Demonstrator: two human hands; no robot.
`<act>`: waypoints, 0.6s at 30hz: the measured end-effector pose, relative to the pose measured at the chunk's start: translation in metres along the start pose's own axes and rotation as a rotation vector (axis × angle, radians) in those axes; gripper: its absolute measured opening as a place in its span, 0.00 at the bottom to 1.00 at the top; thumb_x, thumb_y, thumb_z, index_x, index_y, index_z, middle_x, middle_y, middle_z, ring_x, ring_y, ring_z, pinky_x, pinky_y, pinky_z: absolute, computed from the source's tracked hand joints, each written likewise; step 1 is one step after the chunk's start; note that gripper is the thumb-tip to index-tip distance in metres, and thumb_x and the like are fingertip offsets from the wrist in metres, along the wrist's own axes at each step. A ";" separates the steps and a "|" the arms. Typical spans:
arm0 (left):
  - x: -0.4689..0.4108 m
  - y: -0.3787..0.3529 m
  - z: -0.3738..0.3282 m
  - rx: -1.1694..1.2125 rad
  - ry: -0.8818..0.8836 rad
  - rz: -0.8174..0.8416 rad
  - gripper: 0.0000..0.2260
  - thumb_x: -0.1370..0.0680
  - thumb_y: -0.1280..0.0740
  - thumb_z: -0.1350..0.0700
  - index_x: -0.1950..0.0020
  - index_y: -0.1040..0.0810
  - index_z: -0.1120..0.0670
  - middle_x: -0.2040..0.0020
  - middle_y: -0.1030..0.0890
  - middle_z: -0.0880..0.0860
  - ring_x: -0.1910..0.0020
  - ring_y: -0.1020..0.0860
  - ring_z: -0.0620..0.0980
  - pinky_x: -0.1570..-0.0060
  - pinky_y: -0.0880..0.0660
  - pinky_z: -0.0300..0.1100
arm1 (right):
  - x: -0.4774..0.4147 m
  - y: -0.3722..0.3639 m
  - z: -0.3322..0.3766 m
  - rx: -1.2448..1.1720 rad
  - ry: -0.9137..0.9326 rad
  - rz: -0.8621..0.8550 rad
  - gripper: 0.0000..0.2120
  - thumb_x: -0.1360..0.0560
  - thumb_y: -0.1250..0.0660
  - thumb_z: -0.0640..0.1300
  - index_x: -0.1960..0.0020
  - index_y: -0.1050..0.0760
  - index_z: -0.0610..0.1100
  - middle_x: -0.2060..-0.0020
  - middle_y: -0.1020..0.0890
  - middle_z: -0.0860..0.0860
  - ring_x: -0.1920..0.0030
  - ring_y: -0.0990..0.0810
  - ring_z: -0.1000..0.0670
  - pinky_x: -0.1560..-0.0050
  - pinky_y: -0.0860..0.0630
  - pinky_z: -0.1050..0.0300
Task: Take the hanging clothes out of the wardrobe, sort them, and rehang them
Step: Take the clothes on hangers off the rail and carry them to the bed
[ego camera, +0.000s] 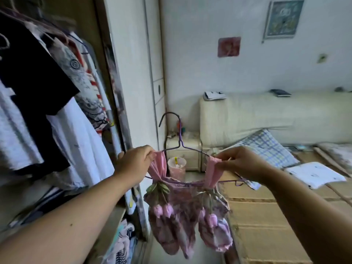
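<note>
A small pink garment [187, 212] with tulip decorations hangs from a purple wire hanger [180, 143] in front of me, outside the wardrobe. My left hand [136, 161] pinches its left pink strap at the hanger's left shoulder. My right hand [241, 161] pinches the right strap at the hanger's right shoulder. The hanger's hook points up and is free of any rail. To the left, the open wardrobe holds hanging clothes: a black T-shirt [32, 77], a white shirt [80, 145] and a patterned top [83, 80].
The wardrobe's door edge [122, 73] stands just left of the hanger. Folded clothes [122, 242] lie low in the wardrobe. A bed with a bamboo mat [266, 216], a plaid pillow [266, 147] and papers [314, 174] is on the right. A white nightstand [188, 149] and a pink bin [177, 167] stand behind.
</note>
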State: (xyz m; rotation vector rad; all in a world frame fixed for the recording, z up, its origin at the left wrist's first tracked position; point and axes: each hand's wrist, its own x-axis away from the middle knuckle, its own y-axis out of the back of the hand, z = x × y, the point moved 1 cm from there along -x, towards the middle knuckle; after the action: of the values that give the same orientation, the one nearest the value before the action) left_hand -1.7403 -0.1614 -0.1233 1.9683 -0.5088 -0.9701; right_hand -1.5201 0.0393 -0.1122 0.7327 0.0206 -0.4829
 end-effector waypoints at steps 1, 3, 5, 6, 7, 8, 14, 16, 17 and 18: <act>0.010 -0.011 -0.008 0.019 -0.033 0.024 0.08 0.20 0.40 0.49 0.51 0.23 0.49 0.55 0.18 0.51 0.47 0.23 0.56 0.45 0.32 0.49 | 0.026 -0.001 -0.007 -0.005 -0.052 -0.055 0.09 0.30 0.27 0.41 0.64 0.18 0.53 0.74 0.21 0.59 0.74 0.28 0.64 0.71 0.34 0.73; 0.027 -0.030 -0.027 0.041 -0.109 0.059 0.07 0.21 0.39 0.50 0.51 0.22 0.48 0.54 0.18 0.52 0.46 0.23 0.56 0.45 0.34 0.49 | 0.074 -0.005 -0.020 -0.033 -0.155 -0.127 0.08 0.30 0.27 0.42 0.64 0.19 0.54 0.75 0.22 0.60 0.75 0.29 0.64 0.72 0.35 0.73; 0.042 -0.045 -0.049 0.085 -0.185 0.073 0.07 0.21 0.38 0.50 0.51 0.21 0.48 0.53 0.17 0.52 0.46 0.23 0.57 0.46 0.35 0.49 | 0.116 -0.009 -0.030 -0.056 -0.246 -0.163 0.06 0.29 0.27 0.42 0.62 0.18 0.53 0.74 0.22 0.59 0.75 0.30 0.63 0.73 0.34 0.71; 0.050 -0.053 -0.063 0.103 -0.228 0.090 0.07 0.21 0.38 0.50 0.51 0.20 0.48 0.53 0.18 0.51 0.46 0.24 0.56 0.48 0.37 0.48 | 0.139 -0.010 -0.037 -0.062 -0.301 -0.193 0.05 0.29 0.27 0.43 0.62 0.18 0.52 0.74 0.22 0.58 0.75 0.31 0.62 0.73 0.34 0.70; 0.057 -0.060 -0.077 0.113 -0.272 0.109 0.08 0.21 0.38 0.50 0.51 0.20 0.48 0.52 0.18 0.51 0.45 0.24 0.56 0.49 0.38 0.47 | 0.161 -0.011 -0.043 -0.074 -0.351 -0.227 0.05 0.28 0.28 0.43 0.61 0.17 0.52 0.73 0.22 0.57 0.75 0.32 0.61 0.74 0.35 0.68; 0.063 -0.069 -0.092 0.124 -0.321 0.133 0.08 0.21 0.38 0.50 0.51 0.20 0.48 0.52 0.18 0.51 0.45 0.24 0.56 0.51 0.40 0.46 | 0.184 -0.011 -0.050 -0.099 -0.400 -0.261 0.04 0.28 0.28 0.44 0.60 0.17 0.51 0.74 0.23 0.57 0.76 0.34 0.60 0.75 0.36 0.68; 0.111 -0.138 -0.210 0.115 -0.532 0.452 0.10 0.20 0.42 0.46 0.48 0.22 0.44 0.44 0.19 0.49 0.40 0.26 0.54 0.42 0.36 0.49 | 0.330 0.004 -0.090 -0.204 -0.686 -0.434 0.06 0.27 0.29 0.45 0.62 0.17 0.51 0.80 0.31 0.56 0.79 0.37 0.57 0.78 0.39 0.65; 0.135 -0.163 -0.252 0.119 -0.607 0.549 0.08 0.20 0.42 0.46 0.52 0.24 0.44 0.46 0.19 0.49 0.41 0.25 0.54 0.42 0.35 0.50 | 0.381 0.011 -0.103 -0.203 -0.764 -0.506 0.08 0.27 0.29 0.44 0.65 0.17 0.51 0.79 0.27 0.56 0.79 0.33 0.59 0.78 0.36 0.67; 0.149 -0.177 -0.274 0.132 -0.638 0.603 0.08 0.20 0.43 0.46 0.55 0.26 0.44 0.47 0.19 0.49 0.43 0.25 0.54 0.41 0.35 0.51 | 0.408 0.014 -0.111 -0.199 -0.806 -0.540 0.08 0.27 0.29 0.45 0.65 0.17 0.52 0.78 0.25 0.56 0.78 0.32 0.61 0.76 0.35 0.69; 0.165 -0.190 -0.297 0.138 -0.662 0.655 0.08 0.20 0.43 0.46 0.55 0.27 0.44 0.49 0.19 0.49 0.44 0.25 0.53 0.40 0.35 0.52 | 0.434 0.017 -0.119 -0.197 -0.850 -0.566 0.08 0.28 0.29 0.46 0.65 0.17 0.52 0.78 0.24 0.56 0.77 0.31 0.61 0.76 0.35 0.69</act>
State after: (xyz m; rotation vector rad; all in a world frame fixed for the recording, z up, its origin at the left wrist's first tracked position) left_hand -1.4068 -0.0111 -0.2572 1.3819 -1.5099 -1.1423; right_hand -1.1087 -0.0538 -0.2704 0.2718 -0.5251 -1.2863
